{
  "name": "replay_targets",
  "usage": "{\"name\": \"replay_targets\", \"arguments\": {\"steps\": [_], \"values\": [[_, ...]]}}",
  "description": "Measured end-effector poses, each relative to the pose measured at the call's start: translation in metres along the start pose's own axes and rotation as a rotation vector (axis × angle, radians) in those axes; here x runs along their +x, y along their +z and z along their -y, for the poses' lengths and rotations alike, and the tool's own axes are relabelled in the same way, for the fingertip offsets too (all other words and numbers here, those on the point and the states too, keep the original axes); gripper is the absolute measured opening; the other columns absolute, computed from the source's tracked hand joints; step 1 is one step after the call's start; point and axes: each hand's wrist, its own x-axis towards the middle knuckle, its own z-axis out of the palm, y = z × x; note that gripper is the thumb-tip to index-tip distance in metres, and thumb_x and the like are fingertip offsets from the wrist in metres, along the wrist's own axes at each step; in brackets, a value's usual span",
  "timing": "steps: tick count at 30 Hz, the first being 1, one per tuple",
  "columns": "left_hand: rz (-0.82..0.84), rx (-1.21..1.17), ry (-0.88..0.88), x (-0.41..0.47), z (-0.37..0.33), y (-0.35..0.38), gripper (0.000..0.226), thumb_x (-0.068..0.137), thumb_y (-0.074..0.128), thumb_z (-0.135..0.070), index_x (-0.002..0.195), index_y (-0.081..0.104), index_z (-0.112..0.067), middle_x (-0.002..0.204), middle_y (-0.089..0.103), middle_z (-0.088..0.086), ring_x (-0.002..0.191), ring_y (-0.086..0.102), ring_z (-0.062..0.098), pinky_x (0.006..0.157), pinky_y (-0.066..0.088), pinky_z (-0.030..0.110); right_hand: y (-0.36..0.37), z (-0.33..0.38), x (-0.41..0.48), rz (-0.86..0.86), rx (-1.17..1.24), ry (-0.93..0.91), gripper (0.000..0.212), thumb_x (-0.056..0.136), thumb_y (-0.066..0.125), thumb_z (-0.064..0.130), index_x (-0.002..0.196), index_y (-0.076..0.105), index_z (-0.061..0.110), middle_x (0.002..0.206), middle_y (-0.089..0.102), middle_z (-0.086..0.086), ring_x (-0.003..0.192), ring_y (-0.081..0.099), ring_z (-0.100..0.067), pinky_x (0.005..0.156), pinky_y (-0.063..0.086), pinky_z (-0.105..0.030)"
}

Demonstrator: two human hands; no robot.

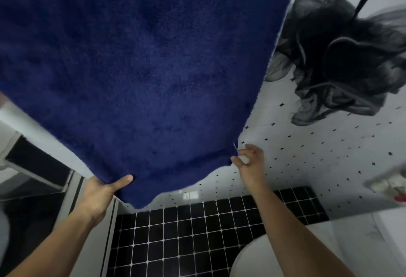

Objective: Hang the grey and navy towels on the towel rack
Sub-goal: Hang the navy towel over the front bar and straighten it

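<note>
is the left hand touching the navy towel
Touching. The head view shows the left hand gripping the navy towel by its lower edge, thumb pressed over the front of the cloth.

navy towel [142, 61]; black-tiled floor [197, 237], white grout; white wall [318, 156], black diamonds

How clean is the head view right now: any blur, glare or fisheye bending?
Head view: navy towel, left hand and right hand fairly sharp; black mesh bundle at frame right soft, smeared; floor tiles bow from wide-angle distortion; small glare patch on the white wall below the towel.
</note>
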Motion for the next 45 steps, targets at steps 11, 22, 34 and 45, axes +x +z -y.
{"name": "replay_targets", "arguments": {"steps": [11, 22, 34, 45], "values": [[-0.042, -0.028, -0.052, -0.003, 0.022, -0.001, 0.033, 0.073, 0.078, -0.001, 0.103, 0.067, -0.009, 0.105, 0.075, 0.011, 0.100, 0.069, 0.029, 0.097, 0.050, 0.048, 0.006, 0.018, 0.031, 0.412, 0.180, 0.107, 0.052, 0.081, 0.066, 0.003, 0.123, 0.043, 0.024, 0.114, 0.058, 0.011, 0.100, 0.058, -0.006, 0.070, 0.044, -0.016], [-0.124, -0.036, -0.113, -0.008, 0.044, 0.005, 0.023, 0.083, 0.073, -0.007, 0.104, 0.065, -0.003, 0.095, 0.077, 0.008, 0.076, 0.075, 0.012, 0.058, 0.055, 0.017, 0.007, 0.004, 0.026, 0.454, 0.043, 0.070, 0.049, 0.082, 0.076, 0.029, 0.127, 0.059, 0.020, 0.111, 0.066, 0.011, 0.092, 0.061, 0.002, 0.069, 0.045, -0.010], [-0.128, -0.094, -0.169, -0.032, 0.065, 0.002, 0.026, 0.092, 0.065, -0.024, 0.111, 0.063, -0.007, 0.096, 0.077, 0.008, 0.086, 0.075, 0.023, 0.069, 0.059, 0.025, 0.003, -0.041, -0.034, 0.448, 0.627, 0.244, 0.057, 0.079, 0.077, 0.008, 0.132, 0.057, 0.017, 0.127, 0.069, -0.003, 0.114, 0.066, -0.025, 0.089, 0.056, -0.038], [-0.108, 0.236, -0.136, -0.051, 0.022, -0.007, 0.029, 0.087, 0.068, 0.001, 0.110, 0.060, 0.015, 0.098, 0.067, 0.022, 0.078, 0.061, 0.031, 0.062, 0.050, 0.030, -0.046, 0.025, -0.055, 0.360, -0.483, 0.162, 0.027, 0.100, 0.049, 0.023, 0.074, 0.053, 0.018, 0.077, 0.058, 0.003, 0.068, 0.055, -0.009, 0.060, 0.047, -0.022]]}}
